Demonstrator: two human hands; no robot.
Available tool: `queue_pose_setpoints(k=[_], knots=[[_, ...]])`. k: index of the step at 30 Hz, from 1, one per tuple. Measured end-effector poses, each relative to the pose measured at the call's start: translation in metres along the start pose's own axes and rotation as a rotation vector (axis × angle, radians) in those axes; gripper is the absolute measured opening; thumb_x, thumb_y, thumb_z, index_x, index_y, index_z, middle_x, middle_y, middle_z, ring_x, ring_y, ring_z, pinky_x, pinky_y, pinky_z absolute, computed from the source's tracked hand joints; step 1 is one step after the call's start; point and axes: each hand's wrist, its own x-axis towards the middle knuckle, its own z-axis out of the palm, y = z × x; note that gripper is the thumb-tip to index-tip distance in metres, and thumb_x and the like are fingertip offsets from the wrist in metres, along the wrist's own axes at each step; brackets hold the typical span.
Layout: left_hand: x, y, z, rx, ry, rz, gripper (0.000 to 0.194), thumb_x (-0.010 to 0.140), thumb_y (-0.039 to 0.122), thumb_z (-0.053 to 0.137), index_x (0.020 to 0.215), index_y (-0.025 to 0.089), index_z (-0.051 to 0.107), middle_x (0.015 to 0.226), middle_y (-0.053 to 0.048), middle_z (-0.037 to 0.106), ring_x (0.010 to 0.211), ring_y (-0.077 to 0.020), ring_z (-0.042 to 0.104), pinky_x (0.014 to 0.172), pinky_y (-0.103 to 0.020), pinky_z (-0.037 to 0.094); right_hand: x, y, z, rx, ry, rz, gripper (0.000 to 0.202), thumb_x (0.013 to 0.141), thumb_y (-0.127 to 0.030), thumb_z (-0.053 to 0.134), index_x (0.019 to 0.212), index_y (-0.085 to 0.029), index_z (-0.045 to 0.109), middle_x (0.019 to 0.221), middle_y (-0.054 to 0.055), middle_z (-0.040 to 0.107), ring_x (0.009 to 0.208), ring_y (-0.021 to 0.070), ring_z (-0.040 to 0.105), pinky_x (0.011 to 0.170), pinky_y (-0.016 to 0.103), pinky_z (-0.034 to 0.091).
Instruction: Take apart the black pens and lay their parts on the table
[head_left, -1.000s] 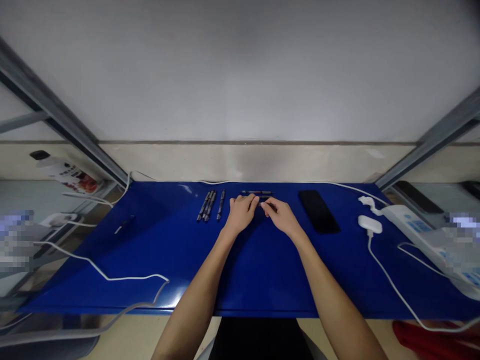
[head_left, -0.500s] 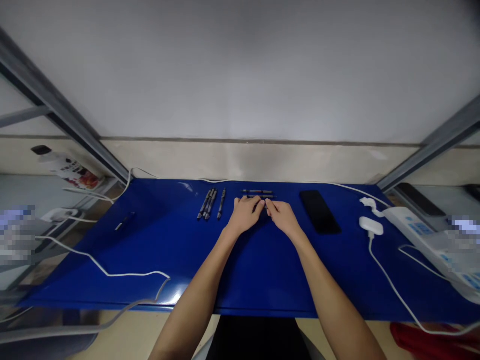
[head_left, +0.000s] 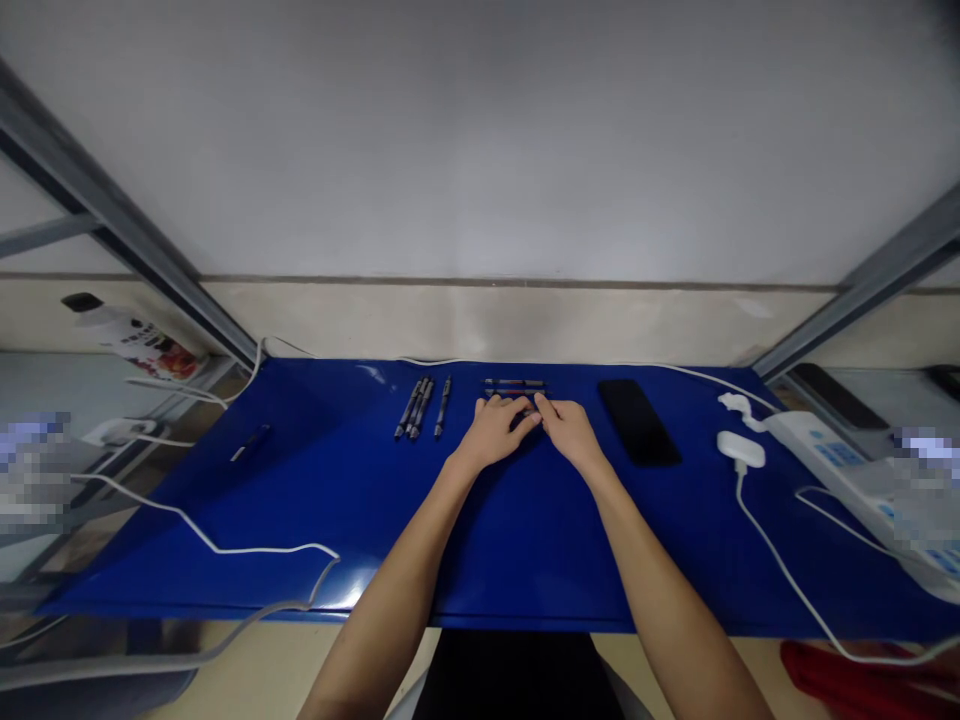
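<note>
Left hand (head_left: 491, 432): thumb now extended farther right than in the earlier frame, towards the right hand (head_left: 568, 428). Blue tabletop (head_left: 300, 500): supports all items. Hands: backs up, fingers bent, fingertips close together near the far edge; any grip cannot be told. Black phone (head_left: 639, 422): right. Clustered pens (head_left: 414, 408): left. Crosswise pens (head_left: 514, 382): just beyond the fingers.
</note>
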Motion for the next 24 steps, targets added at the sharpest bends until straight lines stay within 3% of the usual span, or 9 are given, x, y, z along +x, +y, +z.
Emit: queue_pose_setpoints(k=[3,8,17,24], knots=[[0.000,-0.001,0.000,-0.014,-0.020,0.020,0.031,0.099,0.046,0.038,0.110,0.028,0.059,0.107,-0.004,0.066,0.105,-0.0244,0.055,0.091,-0.040,0.035,0.000,0.001,-0.001,0.068,0.002,0.018,0.057,0.093,-0.059,0.040,0.053,-0.020,0.051,0.048,0.002,0.052,0.048,0.0159,0.049,0.051,0.028,0.033],[0.001,-0.007,-0.001,-0.001,0.001,-0.014,0.035,0.101,0.047,0.031,0.110,0.027,0.058,0.109,-0.005,0.066,0.104,-0.0241,0.055,0.089,-0.039,0.036,-0.003,-0.003,0.000,0.075,0.022,-0.081,0.036,0.092,-0.050,0.049,0.075,-0.021,0.062,0.061,0.000,0.058,0.055,0.0152,0.052,0.055,0.027,0.036],[0.001,0.001,0.003,0.071,0.061,0.017,0.036,0.101,0.045,0.031,0.122,0.028,0.055,0.116,-0.007,0.062,0.108,-0.0238,0.051,0.091,-0.038,0.036,0.000,-0.001,-0.004,0.041,0.084,-0.072,0.048,0.092,-0.053,0.046,0.056,-0.020,0.047,0.051,-0.002,0.044,0.051,0.0134,0.042,0.050,0.027,0.027],[0.002,0.003,0.004,0.083,0.038,0.023,0.037,0.101,0.045,0.029,0.118,0.026,0.056,0.112,-0.008,0.061,0.106,-0.0247,0.052,0.090,-0.039,0.037,0.001,0.001,-0.002,0.093,0.103,-0.032,0.051,0.091,-0.055,0.047,0.053,-0.020,0.044,0.049,-0.001,0.043,0.049,0.0134,0.041,0.049,0.027,0.026]])
